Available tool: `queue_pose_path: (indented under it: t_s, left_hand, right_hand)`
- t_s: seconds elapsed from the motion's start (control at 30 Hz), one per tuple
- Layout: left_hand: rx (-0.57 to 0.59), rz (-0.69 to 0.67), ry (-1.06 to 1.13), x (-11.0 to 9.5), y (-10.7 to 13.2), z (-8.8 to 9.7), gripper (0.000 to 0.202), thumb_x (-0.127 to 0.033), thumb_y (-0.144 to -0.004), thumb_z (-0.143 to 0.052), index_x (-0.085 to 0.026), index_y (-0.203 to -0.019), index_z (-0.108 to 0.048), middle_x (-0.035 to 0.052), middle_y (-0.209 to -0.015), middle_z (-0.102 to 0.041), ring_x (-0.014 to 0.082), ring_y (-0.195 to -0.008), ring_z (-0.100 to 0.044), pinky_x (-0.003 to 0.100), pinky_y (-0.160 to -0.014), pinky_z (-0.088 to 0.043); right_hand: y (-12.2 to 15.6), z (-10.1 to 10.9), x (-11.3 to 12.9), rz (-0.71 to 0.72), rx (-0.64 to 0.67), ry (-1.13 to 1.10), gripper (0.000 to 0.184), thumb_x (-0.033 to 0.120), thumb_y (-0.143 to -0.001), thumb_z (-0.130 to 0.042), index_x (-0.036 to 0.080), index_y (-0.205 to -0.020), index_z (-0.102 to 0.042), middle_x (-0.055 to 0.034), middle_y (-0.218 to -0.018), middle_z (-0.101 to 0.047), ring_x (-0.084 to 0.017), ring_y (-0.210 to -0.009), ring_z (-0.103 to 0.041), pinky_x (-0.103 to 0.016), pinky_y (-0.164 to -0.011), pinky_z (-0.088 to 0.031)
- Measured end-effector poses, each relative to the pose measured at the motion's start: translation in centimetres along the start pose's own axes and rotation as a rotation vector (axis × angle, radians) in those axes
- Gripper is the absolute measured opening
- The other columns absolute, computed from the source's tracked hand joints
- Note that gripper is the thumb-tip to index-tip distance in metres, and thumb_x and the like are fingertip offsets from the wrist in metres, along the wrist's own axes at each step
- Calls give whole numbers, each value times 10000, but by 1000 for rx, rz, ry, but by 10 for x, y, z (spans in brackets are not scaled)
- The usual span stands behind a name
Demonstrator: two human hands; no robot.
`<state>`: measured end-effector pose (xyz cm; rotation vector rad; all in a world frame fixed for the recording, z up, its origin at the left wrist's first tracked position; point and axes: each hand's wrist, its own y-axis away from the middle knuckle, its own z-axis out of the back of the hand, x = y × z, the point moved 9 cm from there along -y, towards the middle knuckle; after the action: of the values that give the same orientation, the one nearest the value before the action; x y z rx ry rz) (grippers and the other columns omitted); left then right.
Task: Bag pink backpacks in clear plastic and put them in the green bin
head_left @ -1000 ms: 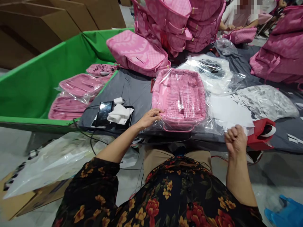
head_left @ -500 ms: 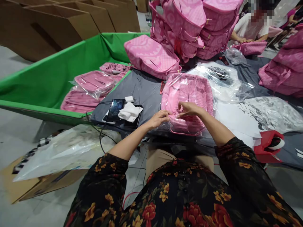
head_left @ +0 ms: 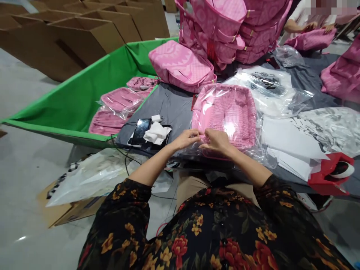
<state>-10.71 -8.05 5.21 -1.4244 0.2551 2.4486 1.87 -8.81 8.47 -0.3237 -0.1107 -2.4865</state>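
A pink backpack inside a clear plastic bag (head_left: 225,112) lies flat on the grey table (head_left: 168,105) in front of me. My left hand (head_left: 186,138) and my right hand (head_left: 216,140) meet at the bag's near edge, fingers pinched on the plastic there. Both wrists rest over the table's front edge.
A red tape dispenser (head_left: 329,174) sits at the right by white sheets (head_left: 289,144). A phone (head_left: 140,129) and white cloth (head_left: 156,133) lie to the left. A green bin (head_left: 70,101) holds bagged pink backpacks (head_left: 119,101). Pink backpacks (head_left: 225,30) pile up behind; another person (head_left: 306,22) works at far right. Cardboard boxes (head_left: 84,33) stand at the left.
My right hand came from beside the tape dispenser over to the bag's near edge, beside my left hand. Both hands now pinch the plastic there.
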Motion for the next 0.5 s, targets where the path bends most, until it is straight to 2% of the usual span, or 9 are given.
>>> queue_pose_path:
  t_s: [0.1,0.17,0.2,0.27,0.33,0.37,0.43,0.5]
  left_hand:
    - [-290,19,59,3,-9,46,236,-421,-779,-690,-196,-845,-667,59,-1284,-682,262,-1254,-561,409,-1138,-383]
    - [-439,173,189,25,-17,64,231,-386,-738,-745,-187,-815,-657,61,-1240,-692,266,-1293,-527,383,-1128,-385]
    - [-448,282,279,40,-21,62,246,-387,-722,-767,-180,-767,-642,69,-1151,-713,276,-1269,-539,378,-1099,-409]
    - [-387,460,469,62,-29,41,318,-432,-705,-798,-172,-686,-616,82,-927,-726,297,-1146,-603,389,-1009,-473]
    - [-338,494,608,66,-39,17,372,-483,-687,-817,-156,-708,-641,94,-814,-723,298,-995,-659,406,-913,-524]
    - [-339,473,660,63,-44,8,382,-477,-672,-830,-145,-764,-665,100,-820,-733,286,-940,-675,404,-884,-539]
    - [-364,428,750,54,-52,-7,419,-394,-634,-847,-127,-916,-690,106,-884,-753,262,-885,-692,392,-863,-554]
    - [-396,372,811,41,-57,-16,559,-289,-624,-811,-124,-1140,-670,107,-1011,-762,250,-910,-705,376,-876,-559]
  right_hand:
    - [57,44,-46,-45,-401,-176,382,591,-951,-598,214,-891,-614,-58,-790,-672,-183,-691,-582,-276,-648,-377]
    - [115,67,-89,-197,-658,-218,400,610,-952,-560,224,-855,-601,-31,-715,-611,-171,-636,-536,-283,-656,-395]
    - [145,73,-110,-316,-748,-219,403,621,-943,-559,223,-918,-618,-23,-718,-602,-175,-635,-539,-290,-670,-410]
    - [194,70,-144,-552,-843,-201,505,664,-905,-560,212,-1121,-627,-16,-738,-605,-203,-661,-578,-314,-689,-435]
    - [215,48,-165,-716,-763,-222,725,721,-880,-527,186,-1370,-543,-33,-783,-640,-252,-696,-620,-357,-695,-459]
    - [213,33,-170,-735,-672,-252,837,759,-862,-509,173,-1458,-481,-40,-791,-651,-273,-685,-626,-386,-690,-474]
    - [194,0,-167,-667,-493,-346,990,825,-820,-483,151,-1541,-395,-86,-878,-689,-322,-722,-660,-464,-718,-518]
    - [175,-20,-156,-590,-435,-415,1103,869,-763,-507,144,-1576,-334,-183,-1138,-688,-405,-941,-698,-570,-835,-544]
